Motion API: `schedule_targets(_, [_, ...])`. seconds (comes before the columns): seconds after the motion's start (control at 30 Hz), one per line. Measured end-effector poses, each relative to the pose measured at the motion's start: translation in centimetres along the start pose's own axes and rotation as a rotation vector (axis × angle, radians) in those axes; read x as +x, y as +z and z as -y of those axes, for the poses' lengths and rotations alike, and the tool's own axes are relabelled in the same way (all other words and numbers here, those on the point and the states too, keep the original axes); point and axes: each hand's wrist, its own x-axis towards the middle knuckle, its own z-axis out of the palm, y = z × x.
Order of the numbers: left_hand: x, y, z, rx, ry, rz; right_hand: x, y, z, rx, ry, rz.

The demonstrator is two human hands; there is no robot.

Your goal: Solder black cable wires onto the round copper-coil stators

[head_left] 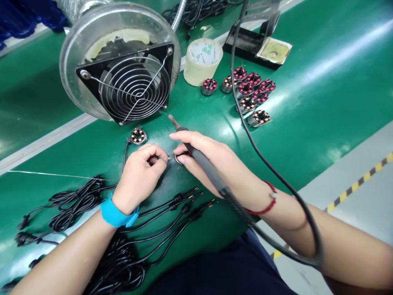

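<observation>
My left hand (pixel 141 172), with a blue wrist strap, is closed in a pinch on the end of a black cable whose bare wire tips (pixel 168 157) stick out toward the right. My right hand (pixel 211 162) is wrapped round a soldering iron (pixel 196 152); its tip points up and left toward the fan. The fingers of that hand also press on a small round coil part (pixel 179 158) lying on the green table (pixel 307 106). Another coil part (pixel 138 135) with a cable attached lies just behind my left hand.
A fume-extractor fan (pixel 132 84) in a clear round housing stands behind the hands. A tape roll (pixel 202 60) and a group of several coil parts (pixel 250 92) sit at the back right. Black cables (pixel 172 209) lie in front, with bundles at the left.
</observation>
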Motion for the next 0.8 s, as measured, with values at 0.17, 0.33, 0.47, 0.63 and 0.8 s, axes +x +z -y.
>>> schedule_targets(0.17, [0.1,0.1,0.3,-0.006,0.044,-0.007,0.3,2.1,-1.2,-0.031,-0.053,-0.028])
schedule_targets(0.33, [0.1,0.0,0.7,-0.001,0.091,-0.037,0.5,2.7,-1.7,-0.067,-0.102,-0.042])
schedule_targets(0.47, [0.0,-0.2,0.5,-0.076,0.022,0.009,0.7,2.6,-2.1,-0.133,-0.097,-0.124])
schedule_targets(0.63, [0.0,-0.5,-0.2,-0.178,-0.085,0.057,0.2,2.5,-2.2,-0.141,-0.133,-0.118])
schedule_targets(0.8, [-0.1,-0.7,-0.2,-0.219,-0.103,0.069,0.1,2.6,-1.9,-0.108,-0.153,-0.088])
